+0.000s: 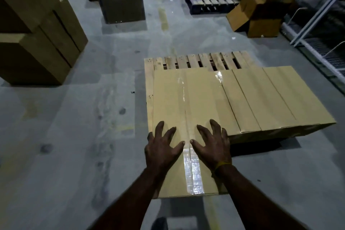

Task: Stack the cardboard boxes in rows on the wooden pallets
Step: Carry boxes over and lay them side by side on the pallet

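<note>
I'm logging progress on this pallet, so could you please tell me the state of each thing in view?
Taped box: sealed, flat on the pallet.
Left hand: fingers spread, pressing the box top.
Right hand: the same.
Wooden pallet: far slats bare.
Boxes alongside: closed, in a row.

A dimly lit warehouse: scuffed grey concrete floor [74, 136], a faded yellow line [164, 18], white metal racking [317, 17] at right.
</note>
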